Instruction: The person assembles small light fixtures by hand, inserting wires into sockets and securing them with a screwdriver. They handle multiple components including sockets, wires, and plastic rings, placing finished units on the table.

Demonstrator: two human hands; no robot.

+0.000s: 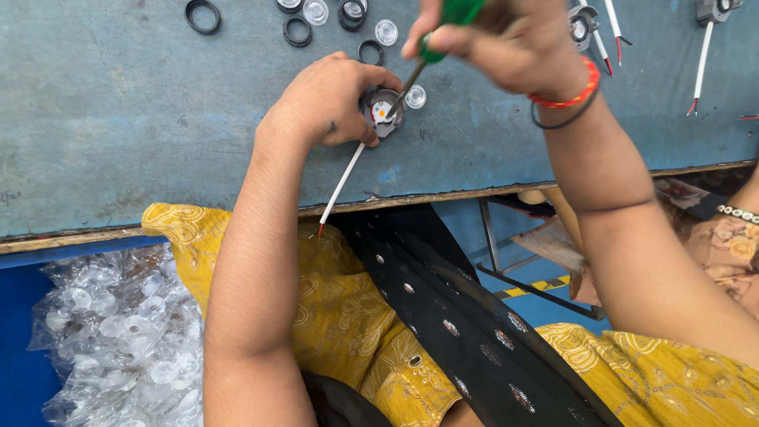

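Observation:
My left hand (330,99) pinches a small round lamp housing (383,112) against the blue-grey table (118,119); a white wire (341,183) with a red tip trails from it over the table's front edge. My right hand (506,43) grips a green-handled screwdriver (443,24), its metal shaft slanting down so the tip rests in the housing's centre, where an orange dot shows. A clear round lens (416,96) lies just right of the housing.
Black rings (202,16) and clear lenses (387,32) lie scattered along the table's far side. Wired housings (704,47) sit at the top right. A bag of clear lenses (118,332) rests at lower left, beside my lap. Another person's arm (739,213) shows at right.

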